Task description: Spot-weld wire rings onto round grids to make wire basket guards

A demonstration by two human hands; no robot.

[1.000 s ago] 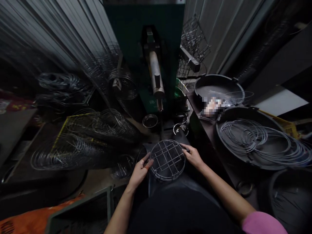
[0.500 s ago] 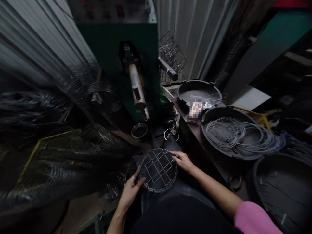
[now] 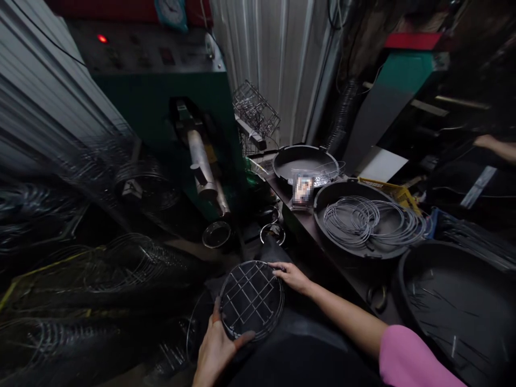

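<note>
A round wire rack [image 3: 253, 294] with crossing rods inside its ring lies tilted over my lap, in the lower middle of the head view. My left hand [image 3: 220, 339] grips its lower left rim, thumb along the front edge and fingers at the left side. At the upper right rim my right hand [image 3: 293, 277] pinches the ring between thumb and fingers. Just beyond the rack stands the green welding machine [image 3: 153, 118], its thick metal electrode arm [image 3: 200, 164] pointing down toward me. Another wire ring [image 3: 189, 328] shows partly behind my left hand.
On the bench to the right are a round black pan [image 3: 306, 161], a pan with coiled wire rings [image 3: 358, 220], and a large tub with short rods [image 3: 459, 317]. Stacked wire pieces [image 3: 133, 263] fill the left. A co-worker's arm [image 3: 497, 148] shows at far right.
The view has swung right and up, so surroundings sit further left and lower. My left hand has slid round to the rack's lower edge. My right hand keeps its hold.
</note>
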